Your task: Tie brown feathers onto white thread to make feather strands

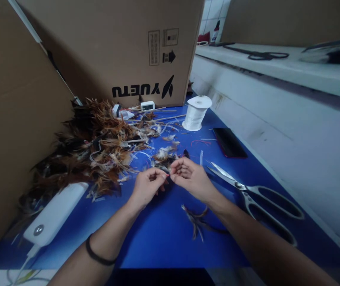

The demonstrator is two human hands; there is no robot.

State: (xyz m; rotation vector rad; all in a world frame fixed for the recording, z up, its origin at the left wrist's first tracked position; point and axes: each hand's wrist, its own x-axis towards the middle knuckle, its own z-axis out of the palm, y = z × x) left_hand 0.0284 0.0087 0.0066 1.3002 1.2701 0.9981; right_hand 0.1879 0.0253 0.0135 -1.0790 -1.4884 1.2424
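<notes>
My left hand [149, 184] and my right hand [192, 178] meet low over the blue tabletop, fingertips almost touching. Both pinch a short red thread [168, 175]; most of it is hidden by the fingers. Just beyond my fingertips lies a clump of grey and white feathers [164, 154], partly covered by my right hand. A small bunch of dark feathers [196, 219] rests on the table beside my right forearm. Silver scissors [240, 186] lie to the right of that hand, blades slightly apart.
Brown feathers [98, 147] are heaped at left, near a white power bank [55, 214] with a cable. Behind stand a ribbon spool [196, 113] and a large cardboard box [98, 47]. A phone [229, 142] lies at right by the wall. Loose red threads [201, 142] and clear strips are scattered about.
</notes>
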